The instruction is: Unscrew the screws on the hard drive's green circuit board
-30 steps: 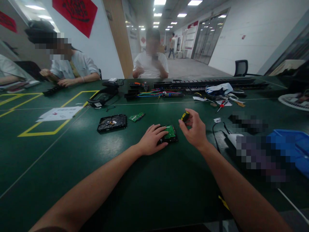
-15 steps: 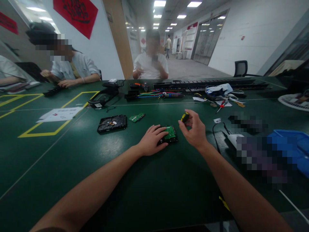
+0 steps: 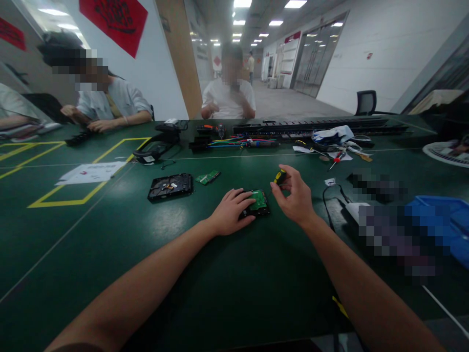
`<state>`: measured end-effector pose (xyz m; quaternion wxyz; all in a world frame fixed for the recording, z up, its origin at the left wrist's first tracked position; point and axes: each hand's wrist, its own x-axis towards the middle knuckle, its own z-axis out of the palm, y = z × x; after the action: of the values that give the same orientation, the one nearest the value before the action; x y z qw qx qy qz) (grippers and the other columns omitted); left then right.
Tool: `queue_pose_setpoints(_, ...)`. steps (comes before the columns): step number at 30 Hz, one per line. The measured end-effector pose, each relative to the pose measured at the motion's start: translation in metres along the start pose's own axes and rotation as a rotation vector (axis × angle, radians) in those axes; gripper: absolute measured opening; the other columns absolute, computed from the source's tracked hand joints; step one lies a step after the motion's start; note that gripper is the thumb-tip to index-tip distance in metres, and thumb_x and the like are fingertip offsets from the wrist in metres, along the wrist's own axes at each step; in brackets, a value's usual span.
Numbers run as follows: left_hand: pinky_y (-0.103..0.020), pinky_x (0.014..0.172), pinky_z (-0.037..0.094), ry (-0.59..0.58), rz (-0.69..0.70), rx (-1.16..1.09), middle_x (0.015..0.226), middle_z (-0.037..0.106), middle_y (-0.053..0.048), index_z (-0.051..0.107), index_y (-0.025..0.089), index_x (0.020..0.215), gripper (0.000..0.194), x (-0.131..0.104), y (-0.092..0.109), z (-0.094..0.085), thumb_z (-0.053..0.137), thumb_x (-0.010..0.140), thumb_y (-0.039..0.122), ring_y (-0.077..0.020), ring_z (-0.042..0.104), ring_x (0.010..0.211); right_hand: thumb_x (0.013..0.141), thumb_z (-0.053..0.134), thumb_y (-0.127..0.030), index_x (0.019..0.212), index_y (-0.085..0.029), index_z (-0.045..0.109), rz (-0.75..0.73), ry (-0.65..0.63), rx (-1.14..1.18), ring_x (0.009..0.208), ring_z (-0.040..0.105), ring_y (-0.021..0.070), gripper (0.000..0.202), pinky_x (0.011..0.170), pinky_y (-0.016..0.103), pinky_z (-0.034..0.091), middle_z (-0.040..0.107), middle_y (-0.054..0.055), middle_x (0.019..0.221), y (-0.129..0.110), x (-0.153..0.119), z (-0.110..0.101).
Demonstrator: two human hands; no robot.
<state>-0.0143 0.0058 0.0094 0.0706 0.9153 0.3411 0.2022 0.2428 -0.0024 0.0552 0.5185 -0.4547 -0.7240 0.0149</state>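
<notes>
My left hand (image 3: 230, 213) lies over the left part of a hard drive (image 3: 263, 213), fingers across its top and thumb along the near edge, gripping it against the table. A green circuit board (image 3: 259, 200) shows on the drive's upper face. My right hand (image 3: 294, 194) is closed round the yellow and black handle of a screwdriver (image 3: 280, 176), tilted just right of the drive. Its thin shaft points down towards the drive's right edge; the tip is too small to make out. Farther left are a second hard drive (image 3: 170, 187) and a loose green circuit board (image 3: 208, 177).
Cables (image 3: 229, 143), a power drill (image 3: 212, 129) and long black strips (image 3: 311, 128) lie along the back. A red screwdriver (image 3: 337, 159) is at back right, and a blue tray (image 3: 436, 220) at right. Two people (image 3: 229, 100) (image 3: 117, 100) sit across the green table (image 3: 227, 288).
Both hands, the hard drive and the screwdriver stay practically where they were. In the background, a walking person has moved slightly left and farther off.
</notes>
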Motion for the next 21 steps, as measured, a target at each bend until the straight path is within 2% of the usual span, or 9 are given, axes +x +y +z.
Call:
queue_pose_setpoints(7, -0.066, 0.129, 0.028, 0.002, 0.004, -0.001, 0.163, 0.051, -0.009, 0.057, 0.027, 0.148, 0.056, -0.0001, -0.0018, 0.0017, 0.066, 0.099, 0.052, -0.0387, 0.037, 0.156, 0.096, 0.067, -0.030, 0.152, -0.031, 0.050, 0.015, -0.060, 0.042, 0.099, 0.074, 0.0242, 0.059, 0.083, 0.041, 0.070, 0.067, 0.010, 0.136, -0.0010, 0.0000, -0.0014)
queue_pose_setpoints(11, -0.066, 0.129, 0.028, -0.002, 0.007, 0.011, 0.163, 0.051, -0.009, 0.056, 0.026, 0.149, 0.057, 0.0002, -0.0034, 0.0030, 0.065, 0.099, 0.053, -0.0385, 0.037, 0.156, 0.098, 0.062, -0.026, 0.157, -0.030, 0.044, 0.025, -0.107, 0.084, 0.108, 0.075, 0.0267, 0.062, 0.093, 0.044, 0.068, 0.067, 0.011, 0.135, 0.0001, -0.0003, -0.0020)
queue_pose_setpoints(14, -0.066, 0.129, 0.028, -0.008, 0.009, 0.015, 0.164, 0.050, -0.009, 0.056, 0.026, 0.149, 0.057, 0.0002, -0.0031, 0.0024, 0.064, 0.100, 0.053, -0.0389, 0.037, 0.156, 0.100, 0.058, -0.024, 0.159, -0.031, 0.041, 0.022, -0.135, 0.121, 0.107, 0.076, 0.0251, 0.062, 0.097, 0.046, 0.066, 0.068, 0.009, 0.132, -0.0005, -0.0002, -0.0028)
queue_pose_setpoints(21, -0.068, 0.128, 0.028, -0.007, 0.005, -0.009, 0.163, 0.050, -0.009, 0.056, 0.027, 0.149, 0.056, 0.0002, -0.0008, -0.0009, 0.066, 0.099, 0.051, -0.0392, 0.036, 0.157, 0.100, 0.063, -0.029, 0.148, -0.034, 0.054, -0.057, -0.112, 0.028, 0.107, 0.069, 0.0263, 0.049, 0.094, 0.048, 0.066, 0.065, 0.009, 0.127, -0.0076, 0.0050, -0.0065)
